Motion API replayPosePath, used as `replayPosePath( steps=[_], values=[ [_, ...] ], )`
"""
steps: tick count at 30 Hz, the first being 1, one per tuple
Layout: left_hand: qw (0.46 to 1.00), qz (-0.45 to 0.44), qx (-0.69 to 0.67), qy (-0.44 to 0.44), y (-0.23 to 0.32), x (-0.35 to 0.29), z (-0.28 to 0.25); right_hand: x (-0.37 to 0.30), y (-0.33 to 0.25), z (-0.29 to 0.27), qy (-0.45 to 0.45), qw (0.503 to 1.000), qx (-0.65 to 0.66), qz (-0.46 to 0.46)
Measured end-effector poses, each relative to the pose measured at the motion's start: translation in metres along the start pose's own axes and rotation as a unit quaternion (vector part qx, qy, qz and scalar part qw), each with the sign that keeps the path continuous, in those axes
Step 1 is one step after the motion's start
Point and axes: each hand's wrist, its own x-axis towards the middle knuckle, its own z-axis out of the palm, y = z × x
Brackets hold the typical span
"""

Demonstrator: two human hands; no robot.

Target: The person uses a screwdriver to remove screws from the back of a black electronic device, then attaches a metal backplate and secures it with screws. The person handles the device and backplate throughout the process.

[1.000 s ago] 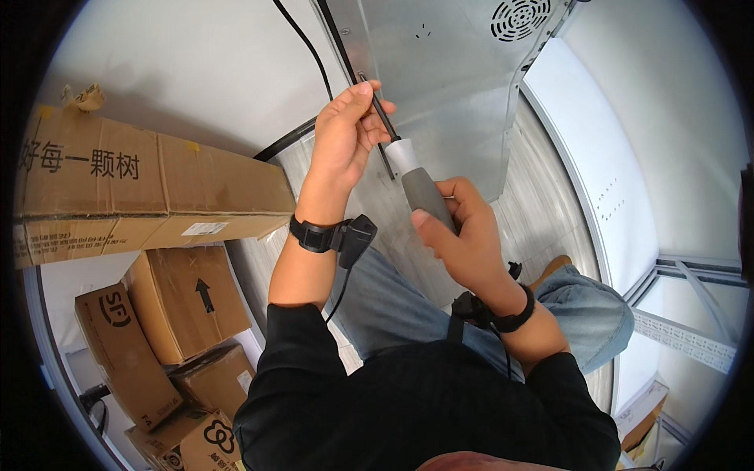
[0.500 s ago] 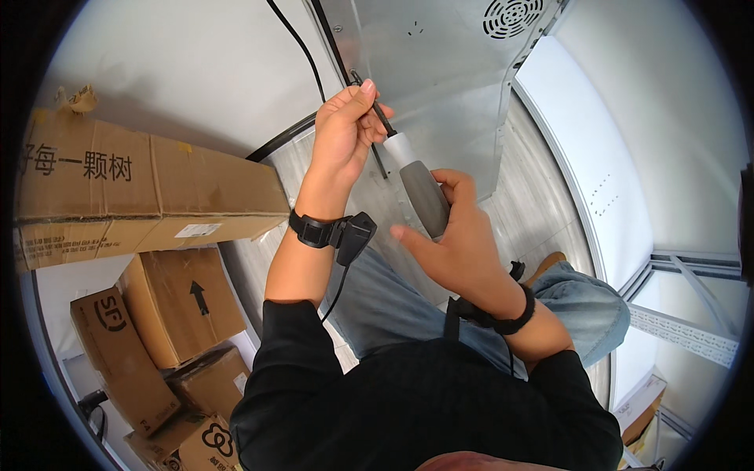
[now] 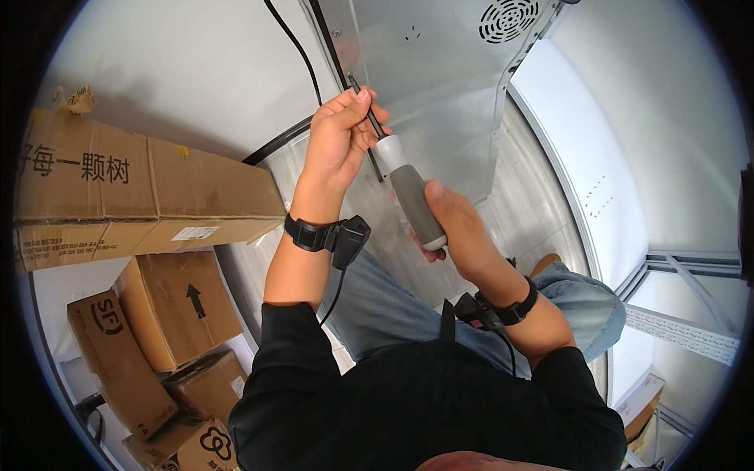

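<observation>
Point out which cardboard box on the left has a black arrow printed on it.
The middle cardboard box, just below the long top box, shows a black upward arrow. The lower-left box bears a round logo instead; the top one only characters.

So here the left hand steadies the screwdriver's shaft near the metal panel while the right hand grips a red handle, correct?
Not quite: the handle is grey with a white collar, not red, as the head view shows. The rest holds: the left hand pinches the screwdriver's shaft close to the metal panel, and the right hand grips the handle from below.
</observation>
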Motion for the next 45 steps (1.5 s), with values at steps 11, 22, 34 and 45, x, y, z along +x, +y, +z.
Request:
replayPosePath(
  steps=[11,22,34,45],
  values=[
    [0.999,-0.007,-0.045,0.016,0.003,0.001,0.004,0.011,0.014,-0.007,-0.039,0.999,0.009,-0.03],
    [0.995,0.026,-0.092,0.017,-0.008,0.008,-0.006,0.007,0.001,-0.004,-0.027,0.999,-0.031,0.012],
    [0.996,0.032,-0.069,0.053,-0.004,0.007,0.002,0.006,-0.002,-0.015,-0.1,0.988,0.114,0.002],
    [0.996,0.031,-0.074,0.049,-0.003,0.004,0.001,-0.003,0.0,-0.017,-0.095,0.992,0.084,-0.001]
  ],
)
